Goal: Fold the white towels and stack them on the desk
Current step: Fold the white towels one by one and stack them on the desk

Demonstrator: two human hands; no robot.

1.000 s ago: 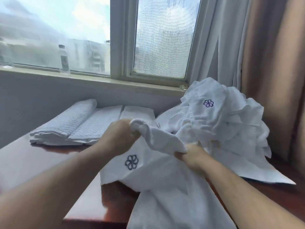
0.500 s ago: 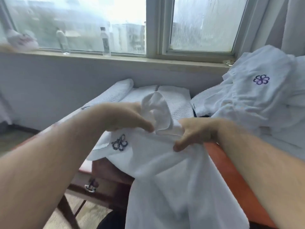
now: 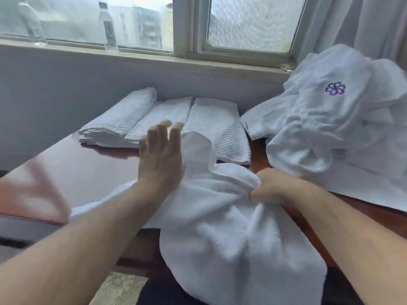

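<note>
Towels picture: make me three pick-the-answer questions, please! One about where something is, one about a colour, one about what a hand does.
1. Where do the bottles stand? A on a chair; B on the windowsill; C in a sink.
2. What colour is the flower on the towel pile? A red; B green; C purple.
3. What does the right hand do? A grips the towel; B lies flat; C holds a cup.
Answers: B, they stand below the glass; C, purple stitching; A, fingers curl round a fold.
</note>
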